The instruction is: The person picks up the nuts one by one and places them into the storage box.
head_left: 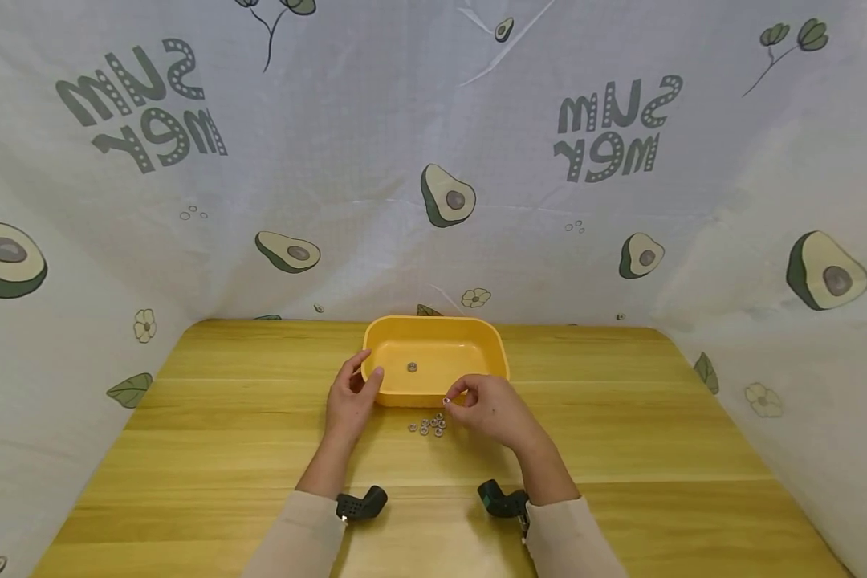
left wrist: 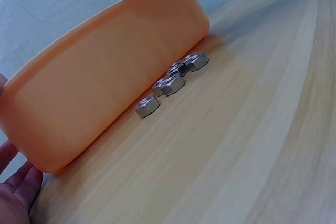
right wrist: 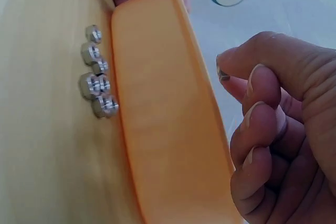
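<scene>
1. Background: a pale sheet [head_left: 376, 120] printed with avocados, flowers, leaves and mirrored "summer" lettering hangs behind and to both sides of a wood-grain table [head_left: 621, 433]
2. Against the sheet at the table's far edge, mid-width, you have a yellow tray [head_left: 462, 369] with rounded corners – it reads orange in both wrist views – standing level on the wood
3. Your left hand [head_left: 350, 407] grips the tray at its near left corner, thumb over the rim, fingers spread round the outside of the wall
4. Your right hand [head_left: 494, 411] pinches a small metal nut [right wrist: 222, 74] between thumb and index finger, other fingers curled in; the nut is up just above the near rim, right of the tray's middle
5. One loose nut [head_left: 413, 367] lies on the tray floor, left of centre
6. On the table just in front of the tray's near wall you have seven hex nuts [head_left: 434, 423] – bunched, some touching, the leftmost a little apart
7. You wear pale sleeves [head_left: 296, 538], with a black device [head_left: 361, 504] at each wrist
</scene>
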Motion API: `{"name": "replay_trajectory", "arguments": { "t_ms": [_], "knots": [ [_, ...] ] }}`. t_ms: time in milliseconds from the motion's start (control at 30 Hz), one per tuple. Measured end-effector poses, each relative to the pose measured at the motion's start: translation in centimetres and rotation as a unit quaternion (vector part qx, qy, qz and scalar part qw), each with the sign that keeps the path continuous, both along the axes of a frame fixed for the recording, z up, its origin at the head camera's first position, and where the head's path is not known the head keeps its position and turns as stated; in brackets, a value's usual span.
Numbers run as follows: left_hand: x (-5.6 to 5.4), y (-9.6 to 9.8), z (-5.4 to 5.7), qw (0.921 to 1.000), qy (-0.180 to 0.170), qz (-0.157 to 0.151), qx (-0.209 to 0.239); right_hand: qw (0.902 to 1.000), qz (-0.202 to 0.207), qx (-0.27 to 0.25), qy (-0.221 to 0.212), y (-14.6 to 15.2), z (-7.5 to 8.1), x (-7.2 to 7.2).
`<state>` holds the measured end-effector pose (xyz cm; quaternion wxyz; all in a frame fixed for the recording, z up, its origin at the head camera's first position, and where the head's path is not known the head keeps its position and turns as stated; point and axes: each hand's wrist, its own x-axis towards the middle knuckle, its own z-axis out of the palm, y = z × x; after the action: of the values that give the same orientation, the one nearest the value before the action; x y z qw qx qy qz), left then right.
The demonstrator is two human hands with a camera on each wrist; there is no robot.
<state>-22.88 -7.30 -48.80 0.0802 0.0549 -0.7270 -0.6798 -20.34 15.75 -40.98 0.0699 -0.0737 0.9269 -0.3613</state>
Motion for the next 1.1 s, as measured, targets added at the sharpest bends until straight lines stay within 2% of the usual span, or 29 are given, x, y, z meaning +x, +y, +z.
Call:
{"name": "replay_trajectory", "arguments": {
  "t_ms": [133,367,567,833,967,1100],
  "knots": [
    [0.0,-0.1,0.0,1.0,0.0,0.004,0.0,0.9998,0.005,0.019,0.006,-0.4,0.5,-1.4],
    [-0.2,-0.2,-0.2,1.0,0.002,0.005,0.003,0.999,0.027,0.037,-0.001,-1.2,0.8,-4.9],
    [-0.2,-0.1,0.0,1.0,-0.001,0.003,0.005,0.998,0.056,0.022,-0.021,-1.8,0.7,-7.4],
    [-0.3,0.0,0.1,0.9999,-0.001,0.007,0.007,0.9948,0.078,0.063,-0.016,-2.6,-0.2,-10.9],
    [-0.4,0.0,0.0,1.0,0.003,0.006,0.006,0.9947,0.066,0.077,-0.018,-2.8,-0.9,-11.9],
    [-0.4,-0.1,-0.2,1.0,0.006,0.006,0.005,0.9968,0.05,0.057,-0.027,-2.9,-1.3,-12.2]
  ]
}}
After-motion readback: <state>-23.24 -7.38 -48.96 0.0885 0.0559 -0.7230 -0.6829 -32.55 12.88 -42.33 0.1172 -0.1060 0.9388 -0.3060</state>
